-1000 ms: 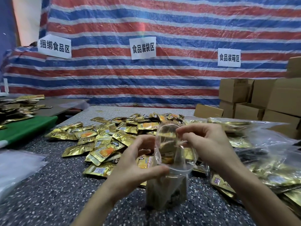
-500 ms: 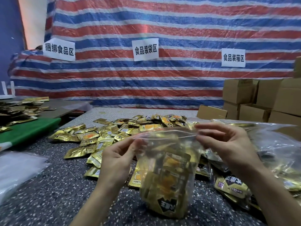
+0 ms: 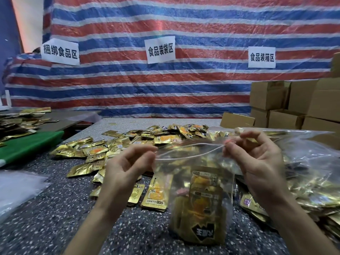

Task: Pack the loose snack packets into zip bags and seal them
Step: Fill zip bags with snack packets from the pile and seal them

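Head view: clear zip bag (image 3: 184,162) held upright by its 2 top corners, left hand (image 3: 125,172) pinching the left corner, right hand (image 3: 257,162) pinching the right. Gold packets (image 3: 200,208) inside; loose snack packets (image 3: 110,150) heaped behind and left of the bag.

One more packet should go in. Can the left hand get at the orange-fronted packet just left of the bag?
Probably, once it lets go: the left hand pinches a corner of the zip bag, but the packet lies uncovered close beneath.
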A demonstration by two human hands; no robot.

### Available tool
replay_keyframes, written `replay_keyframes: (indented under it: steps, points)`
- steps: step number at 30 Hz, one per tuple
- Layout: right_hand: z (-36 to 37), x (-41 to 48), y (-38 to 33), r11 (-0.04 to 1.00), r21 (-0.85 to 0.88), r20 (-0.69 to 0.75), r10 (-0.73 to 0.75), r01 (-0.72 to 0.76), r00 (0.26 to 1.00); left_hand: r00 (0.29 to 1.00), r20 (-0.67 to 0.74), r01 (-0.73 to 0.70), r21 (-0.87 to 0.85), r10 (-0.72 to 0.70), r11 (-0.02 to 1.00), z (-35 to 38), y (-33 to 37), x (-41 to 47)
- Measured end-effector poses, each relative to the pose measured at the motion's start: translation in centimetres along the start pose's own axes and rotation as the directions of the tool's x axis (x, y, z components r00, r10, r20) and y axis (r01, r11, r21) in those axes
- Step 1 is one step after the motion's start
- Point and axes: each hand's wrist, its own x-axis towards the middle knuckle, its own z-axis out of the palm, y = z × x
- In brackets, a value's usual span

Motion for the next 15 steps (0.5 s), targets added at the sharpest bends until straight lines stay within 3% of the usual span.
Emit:
replay_keyframes:
  steps: [5,9,15]
  points:
    - [-0.05,-0.38,-0.17,0.999,0.021,-0.002,0.025,-0.025,1.0,0.999,0.013,-0.041,0.041,0.041,0.998,0.85,-0.58,-0.3]
    - [-0.37,-0.31,0.19,0.974,0.159,0.037,0.154,-0.158,0.987,0.997,-0.021,-0.073,0.009,0.073,0.997,0.94,-0.64,-0.28]
    - [-0.7,-0.47,0.35,0.945,0.192,0.055,0.259,-0.265,0.964,0.993,-0.036,-0.106,0.075,0.109,0.992,0.25,-0.43,-0.19]
